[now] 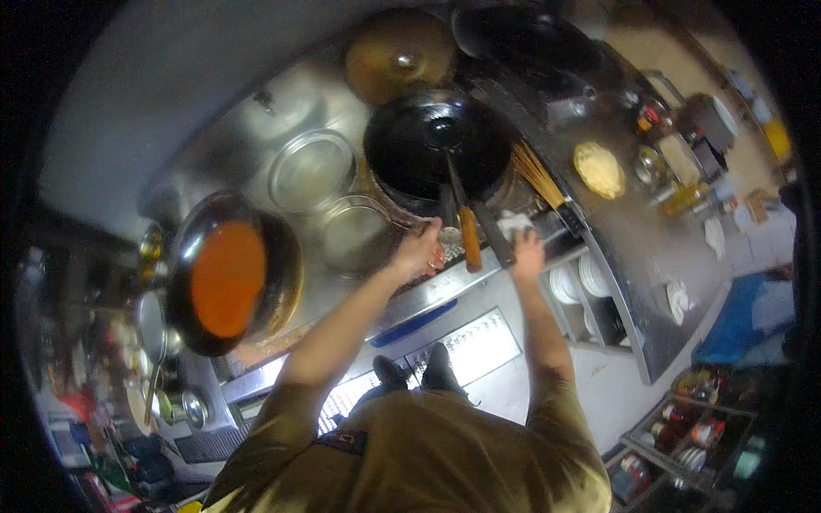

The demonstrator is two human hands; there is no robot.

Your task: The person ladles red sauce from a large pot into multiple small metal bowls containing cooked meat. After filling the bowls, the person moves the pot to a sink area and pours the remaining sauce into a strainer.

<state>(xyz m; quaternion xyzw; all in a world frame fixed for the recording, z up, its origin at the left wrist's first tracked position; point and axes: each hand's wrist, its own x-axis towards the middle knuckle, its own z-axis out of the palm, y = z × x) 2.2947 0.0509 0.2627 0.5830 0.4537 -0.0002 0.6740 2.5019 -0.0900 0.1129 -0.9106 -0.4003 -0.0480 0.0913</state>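
Observation:
In front of me a black wok (410, 147) sits on the stove, with a ladle (454, 179) resting in it, its wooden handle over the near edge. My left hand (420, 250) is beside the wok's near left rim, its fingers curled; whether it grips anything is unclear. My right hand (528, 251) lies on or against a white cloth (513, 224) to the right of the ladle handle, its grip blurred. A dark flat metal bar (497, 237) is between the ladle handle and my right hand. Right of the wok lies a bamboo wok brush (539, 173) with a dark handle.
A large wok of orange-red liquid (229, 279) stands left. Two round metal lids or pans (312, 170) are between the woks. A round of dough (599, 170) lies on the right steel counter (641, 237), above shelved white plates (564, 285). Another wok (526, 38) is behind.

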